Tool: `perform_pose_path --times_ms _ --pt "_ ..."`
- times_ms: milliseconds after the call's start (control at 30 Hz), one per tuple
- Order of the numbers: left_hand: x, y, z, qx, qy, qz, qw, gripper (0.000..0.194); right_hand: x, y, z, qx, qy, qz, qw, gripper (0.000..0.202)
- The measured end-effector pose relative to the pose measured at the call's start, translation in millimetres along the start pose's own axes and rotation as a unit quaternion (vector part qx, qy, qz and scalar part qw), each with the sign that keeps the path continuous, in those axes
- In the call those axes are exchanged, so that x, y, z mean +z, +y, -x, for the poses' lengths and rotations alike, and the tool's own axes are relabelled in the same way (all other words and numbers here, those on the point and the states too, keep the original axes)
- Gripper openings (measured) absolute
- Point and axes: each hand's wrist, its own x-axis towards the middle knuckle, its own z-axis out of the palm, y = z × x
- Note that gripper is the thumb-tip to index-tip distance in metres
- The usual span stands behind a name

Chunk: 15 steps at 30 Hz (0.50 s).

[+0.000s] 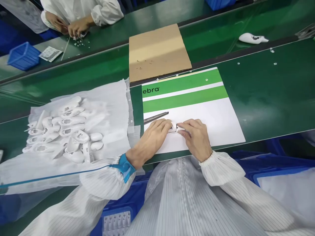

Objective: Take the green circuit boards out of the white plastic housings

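Both my hands close around one small white plastic housing (174,127) with a dark opening, low over a green and white printed sheet (201,114). My left hand (154,136) grips its left end, the fingertips partly covering it. From the right, my right hand (196,136) pinches the other end between thumb and fingers. Just above my left hand a pair of dark metal tweezers (156,117) lies on the sheet. A blue wrist strap (126,167) with a cord sits on my left wrist.
Many similar white housings (73,131) lie heaped on white foam wrap (115,108) at left. Beyond the sheet is a cardboard piece (157,52). A white housing (252,38) rests on the green belt. Across it, a co-worker's hands (73,28) handle small parts near a blue bin (24,56).
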Motion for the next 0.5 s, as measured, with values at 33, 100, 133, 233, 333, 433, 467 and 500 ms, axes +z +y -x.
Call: perform_pose_path --times_ms 33,100,133,233,333,433,467,500 --pt "-4.1 1.4 -2.4 0.005 -0.008 -0.015 1.0 0.026 0.2 0.4 -0.4 0.002 0.0 0.001 1.0 0.019" --pt "-11.6 4.9 -7.4 0.017 -0.024 -0.039 0.999 0.027 0.6 1.6 -1.0 0.005 0.004 -0.001 1.0 0.019" --pt "-14.5 6.3 -9.7 0.026 -0.033 -0.049 0.998 0.028 0.7 2.3 -1.2 0.005 0.007 -0.003 1.0 0.019" --pt "-18.9 7.9 -14.6 0.042 -0.048 -0.065 0.996 0.03 1.2 4.4 -2.1 0.003 0.014 -0.008 1.0 0.017" --pt "-18.9 6.2 -16.2 0.042 -0.051 -0.062 0.996 0.03 2.1 5.3 -3.1 0.003 0.018 -0.006 1.0 0.014" --pt "-16.8 4.7 -16.7 0.026 -0.057 -0.048 0.997 0.028 2.1 5.7 -2.8 0.006 0.016 -0.004 1.0 0.013" --pt "-15.4 4.7 -16.9 0.016 -0.059 -0.04 0.997 0.027 1.7 5.9 -2.4 0.006 0.016 -0.005 1.0 0.013" --pt "-13.5 5.0 -17.3 0.005 -0.059 -0.031 0.998 0.026 1.1 6.1 -2.1 0.005 0.015 -0.006 1.0 0.013"
